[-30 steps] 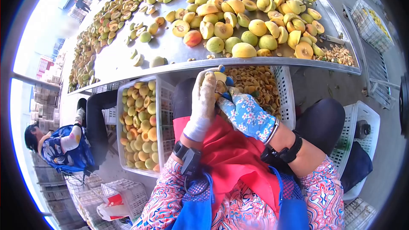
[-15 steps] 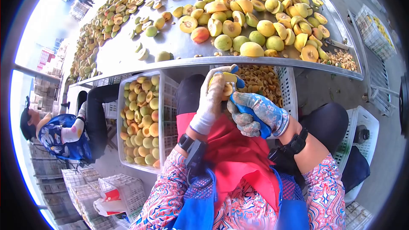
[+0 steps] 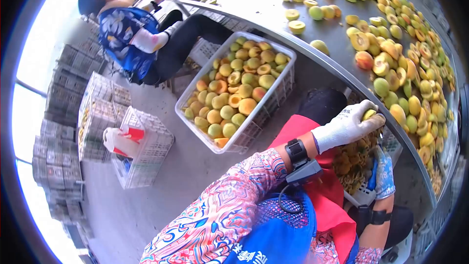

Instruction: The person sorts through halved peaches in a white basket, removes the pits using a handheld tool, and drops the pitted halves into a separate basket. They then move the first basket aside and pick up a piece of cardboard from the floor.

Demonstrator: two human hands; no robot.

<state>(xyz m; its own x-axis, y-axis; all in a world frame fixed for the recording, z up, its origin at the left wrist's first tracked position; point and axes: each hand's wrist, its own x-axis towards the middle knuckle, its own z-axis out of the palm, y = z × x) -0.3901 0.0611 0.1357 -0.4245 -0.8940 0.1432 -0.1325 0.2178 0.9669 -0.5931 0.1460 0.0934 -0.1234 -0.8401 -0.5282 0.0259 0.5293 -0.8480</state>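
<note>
My left hand [image 3: 352, 123], in a white glove with stained fingertips, is closed round a yellow-green peach half [image 3: 370, 114] near the metal table's edge. Lower and to the right, my right hand [image 3: 385, 175], in a blue patterned glove, grips a blue-handled tool [image 3: 373, 175]; its working end cannot be made out. Beneath both hands a crate holds brownish-yellow fruit pieces [image 3: 349, 168], partly hidden by my left arm and red apron.
Many halved peaches [image 3: 410, 102] lie on the metal table [image 3: 337, 39]. A white crate full of peach halves [image 3: 286, 66] stands on the floor to the left. Beyond it sits another person [image 3: 129, 34]. Stacked crates [image 3: 58, 166] and a crate with a bag [image 3: 149, 154] stand farther left.
My view has swung left, bringing the floor crate and the other person nearer the middle. My hands have moved apart; the left keeps a fruit piece, the right has lowered with the tool.
</note>
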